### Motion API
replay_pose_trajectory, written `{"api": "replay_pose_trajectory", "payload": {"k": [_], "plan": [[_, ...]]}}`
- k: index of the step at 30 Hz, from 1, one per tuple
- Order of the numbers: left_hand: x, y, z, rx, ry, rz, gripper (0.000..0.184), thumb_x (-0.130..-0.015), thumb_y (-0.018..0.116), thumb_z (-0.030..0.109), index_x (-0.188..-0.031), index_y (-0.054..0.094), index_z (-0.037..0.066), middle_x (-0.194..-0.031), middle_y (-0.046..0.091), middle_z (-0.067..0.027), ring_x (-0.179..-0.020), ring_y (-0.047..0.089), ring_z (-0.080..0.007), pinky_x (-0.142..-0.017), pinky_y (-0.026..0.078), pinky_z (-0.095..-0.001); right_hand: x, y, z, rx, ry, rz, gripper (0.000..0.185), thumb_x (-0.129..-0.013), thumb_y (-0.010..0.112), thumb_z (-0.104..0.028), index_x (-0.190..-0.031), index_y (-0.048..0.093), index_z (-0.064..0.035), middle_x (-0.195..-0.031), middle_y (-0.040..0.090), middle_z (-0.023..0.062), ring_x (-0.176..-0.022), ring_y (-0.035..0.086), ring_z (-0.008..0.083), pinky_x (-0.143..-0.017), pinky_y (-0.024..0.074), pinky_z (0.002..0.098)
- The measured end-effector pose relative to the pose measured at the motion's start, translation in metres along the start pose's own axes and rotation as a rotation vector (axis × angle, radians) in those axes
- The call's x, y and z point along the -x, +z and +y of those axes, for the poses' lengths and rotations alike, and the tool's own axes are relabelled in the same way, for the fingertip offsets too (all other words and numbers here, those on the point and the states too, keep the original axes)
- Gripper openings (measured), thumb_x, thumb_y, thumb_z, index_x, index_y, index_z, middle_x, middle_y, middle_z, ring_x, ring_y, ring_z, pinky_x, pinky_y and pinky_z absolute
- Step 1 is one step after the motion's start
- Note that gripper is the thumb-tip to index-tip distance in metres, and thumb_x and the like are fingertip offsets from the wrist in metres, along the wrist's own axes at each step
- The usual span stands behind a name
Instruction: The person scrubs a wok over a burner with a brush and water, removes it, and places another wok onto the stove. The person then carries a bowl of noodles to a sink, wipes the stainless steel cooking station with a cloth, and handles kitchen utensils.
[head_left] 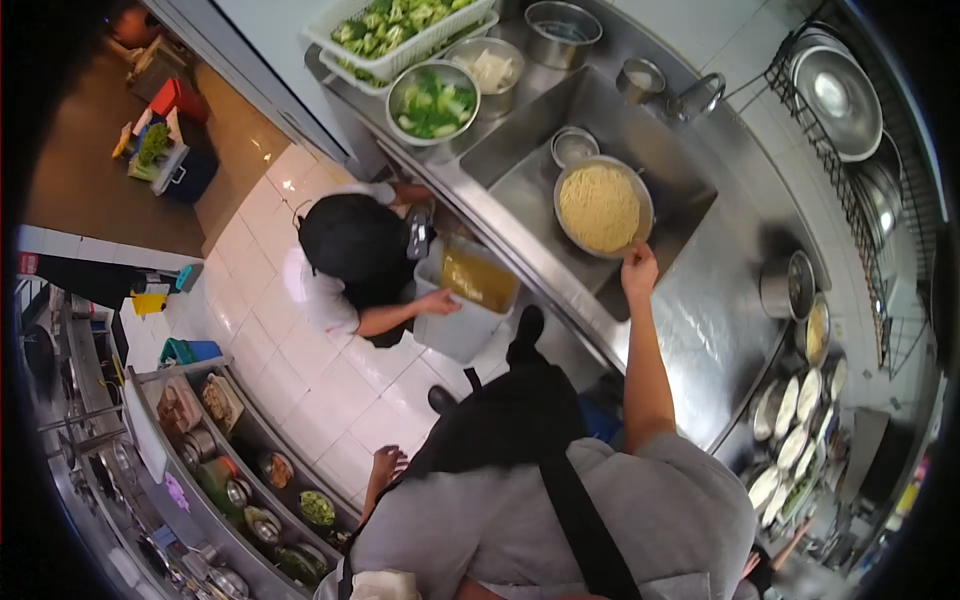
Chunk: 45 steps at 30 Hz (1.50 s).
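Note:
My right hand (640,270) is closed on the near rim of a round metal bowl (601,207) filled with pale yellow noodles or a similar food. The bowl is inside the steel sink (520,165), with a small metal cup (574,147) beside it. Down at my left side, my left hand (389,464) hangs beside my body with its fingers apart, holding nothing.
A crouching co-worker (350,240) holds a white bin (465,300) of yellowish liquid below the counter. Broccoli (390,25) and a bowl of greens (433,103) stand left of the sink. A faucet (700,97) rises behind it. Food containers (317,508) line the left counter.

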<state>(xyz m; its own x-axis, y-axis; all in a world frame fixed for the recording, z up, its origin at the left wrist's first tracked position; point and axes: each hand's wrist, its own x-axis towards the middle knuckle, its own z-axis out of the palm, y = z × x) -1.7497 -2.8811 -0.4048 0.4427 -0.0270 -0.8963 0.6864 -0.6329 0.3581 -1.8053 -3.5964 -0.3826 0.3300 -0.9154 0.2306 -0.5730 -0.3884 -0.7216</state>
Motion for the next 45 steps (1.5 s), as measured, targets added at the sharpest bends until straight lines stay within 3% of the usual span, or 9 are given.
{"api": "replay_pose_trajectory", "payload": {"k": [5,8,14,18,29,32,39,42,45], "plan": [[-0.056,-0.058,-0.073,-0.042,0.301,-0.096,0.037,-0.090,0.056,0.014,-0.125,0.050,0.004,-0.095,0.067,-0.0134,-0.078,0.068,-0.0238,-0.056,0.049,-0.0327,0.106,-0.008,-0.068,0.038,-0.144,-0.142,0.032,-0.087,0.059,-0.010,-0.117,0.062,0.0000,-0.100,0.064,0.0159,-0.089,0.064,0.0262,-0.079,0.0505,0.0346],[-0.039,-0.090,-0.062,0.379,0.027,0.084,0.039,-0.088,0.055,0.013,-0.125,0.048,0.003,-0.092,0.066,-0.0123,-0.077,0.068,-0.0245,-0.059,0.049,-0.0336,0.116,0.000,-0.083,0.031,-0.357,-0.175,0.033,-0.086,0.059,-0.011,-0.117,0.061,-0.0008,-0.095,0.064,0.0182,-0.089,0.063,0.0343,-0.080,0.0504,0.0403],[-0.024,-0.103,-0.099,0.606,0.083,0.285,0.035,-0.087,0.054,0.014,-0.120,0.051,0.003,-0.089,0.066,-0.0121,-0.074,0.068,-0.0249,-0.055,0.051,-0.0342,0.029,-0.008,-0.042,0.003,-0.025,-0.242,0.029,-0.089,0.057,-0.011,-0.116,0.062,-0.0023,-0.091,0.069,0.0124,-0.068,0.065,0.0256,-0.068,0.0527,0.0364],[-0.065,-0.076,-0.167,0.612,0.166,0.244,0.025,-0.086,0.055,0.015,-0.109,0.058,0.005,-0.086,0.065,-0.0115,-0.073,0.066,-0.0265,-0.057,0.052,-0.0379,-0.105,-0.030,-0.009,-0.793,0.545,-0.385,0.030,-0.090,0.057,-0.010,-0.120,0.057,-0.0062,-0.107,0.067,0.0104,-0.083,0.064,0.0251,-0.075,0.0517,0.0403],[0.014,0.015,-0.088,-0.490,0.289,0.034,0.020,-0.085,0.055,0.012,-0.103,0.061,0.005,-0.086,0.065,-0.0105,-0.074,0.066,-0.0273,-0.061,0.053,-0.0385,-0.438,0.040,0.150,-1.745,0.622,-0.644,0.031,-0.095,0.047,-0.018,-0.120,0.051,0.0012,-0.120,0.060,0.0197,-0.101,0.060,0.0340,-0.086,0.0486,0.0507],[0.098,0.043,0.034,0.418,-0.031,0.202,0.031,-0.087,0.053,0.007,-0.117,0.053,0.000,-0.091,0.066,-0.0097,-0.075,0.067,-0.0259,-0.060,0.050,-0.0343,-0.457,0.049,0.147,-1.569,0.704,-0.508,0.032,-0.096,0.049,-0.021,-0.116,0.053,0.0025,-0.117,0.061,0.0233,-0.098,0.061,0.0348,-0.087,0.0489,0.0490],[0.065,0.043,0.061,0.292,0.007,0.274,0.036,-0.090,0.052,0.010,-0.125,0.049,0.000,-0.092,0.066,-0.0122,-0.074,0.068,-0.0229,-0.058,0.049,-0.0321,-0.449,0.040,0.113,-1.402,0.821,-0.326,0.018,-0.094,0.047,-0.016,-0.103,0.053,-0.0024,-0.117,0.060,0.0257,-0.098,0.060,0.0365,-0.076,0.0520,0.0464],[0.060,0.050,0.067,0.296,0.017,0.259,0.036,-0.090,0.053,0.010,-0.125,0.049,0.000,-0.094,0.066,-0.0124,-0.075,0.069,-0.0224,-0.058,0.049,-0.0317,-0.423,0.053,0.146,-0.853,0.383,-0.392,0.029,-0.093,0.052,-0.020,-0.118,0.055,-0.0053,-0.117,0.062,0.0197,-0.099,0.061,0.0307,-0.074,0.0533,0.0432],[0.052,0.052,0.053,0.251,0.080,0.194,0.036,-0.090,0.055,0.012,-0.124,0.050,0.002,-0.094,0.066,-0.0126,-0.076,0.069,-0.0226,-0.058,0.049,-0.0319,-0.349,0.046,0.085,-0.376,0.512,-0.484,0.032,-0.093,0.057,-0.029,-0.116,0.058,-0.0072,-0.111,0.067,0.0105,-0.097,0.062,0.0225,-0.077,0.0497,0.0390]]}}
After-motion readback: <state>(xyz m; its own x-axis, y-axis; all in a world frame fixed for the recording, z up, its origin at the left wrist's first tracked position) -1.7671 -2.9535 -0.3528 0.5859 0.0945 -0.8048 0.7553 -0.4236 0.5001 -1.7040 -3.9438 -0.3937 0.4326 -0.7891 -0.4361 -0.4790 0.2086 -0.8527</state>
